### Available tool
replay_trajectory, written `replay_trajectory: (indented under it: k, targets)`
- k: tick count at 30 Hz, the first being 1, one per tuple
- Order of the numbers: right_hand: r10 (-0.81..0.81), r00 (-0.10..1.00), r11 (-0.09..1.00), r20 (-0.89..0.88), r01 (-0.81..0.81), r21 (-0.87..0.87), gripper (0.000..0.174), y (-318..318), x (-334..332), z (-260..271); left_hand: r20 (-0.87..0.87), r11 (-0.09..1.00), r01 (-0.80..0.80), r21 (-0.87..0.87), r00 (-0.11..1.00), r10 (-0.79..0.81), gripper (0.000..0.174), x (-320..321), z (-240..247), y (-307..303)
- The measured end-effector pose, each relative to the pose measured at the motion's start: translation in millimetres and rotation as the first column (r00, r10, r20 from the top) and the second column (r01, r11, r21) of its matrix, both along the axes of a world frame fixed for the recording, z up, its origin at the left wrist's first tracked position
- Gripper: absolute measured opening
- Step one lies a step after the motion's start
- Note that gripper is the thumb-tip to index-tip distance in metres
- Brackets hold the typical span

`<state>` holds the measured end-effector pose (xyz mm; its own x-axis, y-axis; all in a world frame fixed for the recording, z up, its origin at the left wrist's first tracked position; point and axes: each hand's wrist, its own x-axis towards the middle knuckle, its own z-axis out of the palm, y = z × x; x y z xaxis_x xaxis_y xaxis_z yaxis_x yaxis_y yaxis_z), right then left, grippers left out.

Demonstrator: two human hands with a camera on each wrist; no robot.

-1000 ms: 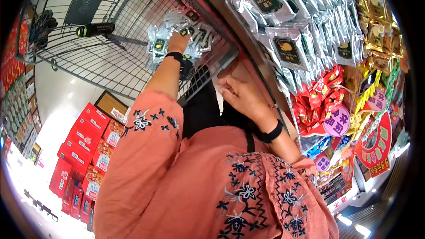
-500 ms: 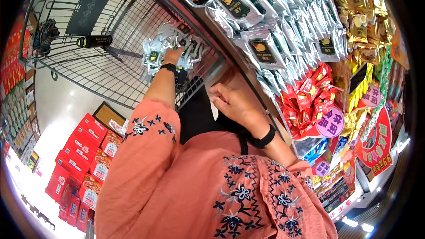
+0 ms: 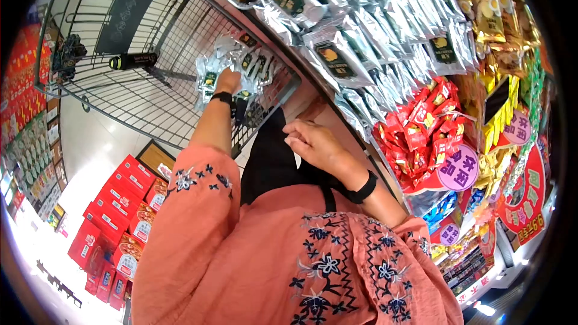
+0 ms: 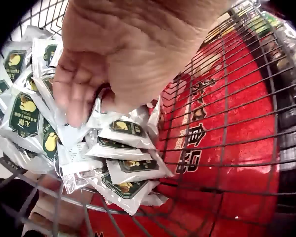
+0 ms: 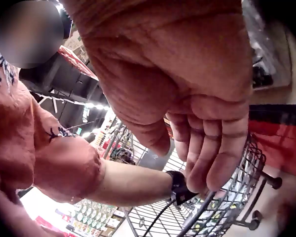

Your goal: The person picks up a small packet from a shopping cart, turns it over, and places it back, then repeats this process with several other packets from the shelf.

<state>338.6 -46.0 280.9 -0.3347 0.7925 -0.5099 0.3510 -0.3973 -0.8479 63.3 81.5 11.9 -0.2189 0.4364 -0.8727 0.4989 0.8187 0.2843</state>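
My left hand (image 3: 227, 80) reaches down into the shopping cart, onto a pile of silver snack packets (image 3: 211, 63) with dark green labels. In the left wrist view, the fingers (image 4: 75, 101) point downward, loosely bent, and touch packets (image 4: 27, 116) in the heap; the thumb sits apart from them, with a packet edge just below it. My right hand (image 3: 319, 144) hangs in front of my body, beside the cart's near corner, with its fingers (image 5: 200, 153) loosely curled and nothing in the palm.
A black bottle-shaped item (image 3: 133, 61) lies farther along the wire cart (image 3: 120, 108). To the right, a display holds stacked silver packets (image 3: 385, 36), red-wrapped snacks (image 3: 421, 126) and gold packs (image 3: 490, 18). Red boxes (image 3: 117, 198) are stacked on the left.
My left hand has drawn back slightly toward me over the packets. The right hand has stayed loosely curled in nearly the same place, and the head view has shifted a little.
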Motion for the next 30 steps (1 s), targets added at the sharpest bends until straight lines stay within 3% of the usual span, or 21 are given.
replay_trajectory:
  k: [4,6,8,10,12,15,18,21,22,24,26,28,29,30]
  targets:
    - [-0.043,0.990,0.997,-0.135,0.034,-0.065,0.026,10,0,25,0.156,0.980,0.091,0.176,0.981,-0.119,0.023,-29,16,-20]
    - [-0.035,0.981,0.999,-0.189,0.035,-0.006,0.025,17,0,36,0.208,0.954,0.153,0.259,0.955,-0.209,0.020,-40,53,-28]
    - [-0.070,0.976,0.978,-0.205,0.108,0.180,0.021,20,-1,48,0.229,0.922,0.181,0.342,0.936,-0.268,0.029,-28,131,-37]
    - [-0.084,0.974,0.959,-0.210,0.136,0.248,0.019,27,6,72,0.333,0.935,0.221,0.278,0.891,-0.309,0.036,-18,219,-43]
    - [-0.080,0.978,0.951,-0.193,0.133,0.281,0.020,33,16,96,0.440,0.950,0.130,0.285,0.862,-0.250,0.045,5,302,-53]
    - [-0.112,0.971,0.919,-0.209,0.181,0.349,0.020,31,33,119,0.536,0.918,0.031,0.395,0.804,-0.258,0.046,36,378,-62]
    - [-0.160,0.958,0.874,-0.237,0.249,0.418,0.025,25,50,131,0.567,0.864,-0.015,0.504,0.760,-0.317,0.050,81,417,-66]
    - [-0.267,0.952,0.798,-0.150,0.306,0.519,0.031,18,72,139,0.395,0.723,0.103,0.683,0.780,-0.485,0.050,132,431,-64]
    - [-0.302,0.941,0.809,-0.156,0.339,0.480,0.033,17,81,143,0.345,0.674,0.126,0.728,0.782,-0.519,0.050,148,434,-62]
    - [-0.377,0.898,0.824,-0.228,0.437,0.361,0.036,12,97,152,0.095,0.462,0.309,0.832,0.740,-0.666,0.051,171,437,-58]
    - [-0.427,0.861,0.822,-0.275,0.497,0.280,0.037,7,113,157,0.125,0.457,0.319,0.830,0.692,-0.711,0.056,201,446,-59]
    - [-0.504,0.778,0.724,-0.376,0.618,0.308,0.038,7,124,138,0.094,0.394,0.346,0.851,0.639,-0.764,0.060,225,445,-59]
    - [-0.525,0.752,0.742,-0.398,0.634,0.218,0.041,3,134,137,-0.020,0.262,0.391,0.882,0.588,-0.809,0.066,234,443,-60]
    - [-0.533,0.770,0.705,-0.350,0.633,0.321,0.042,4,143,127,0.069,0.321,0.368,0.873,0.557,-0.827,0.070,246,451,-62]
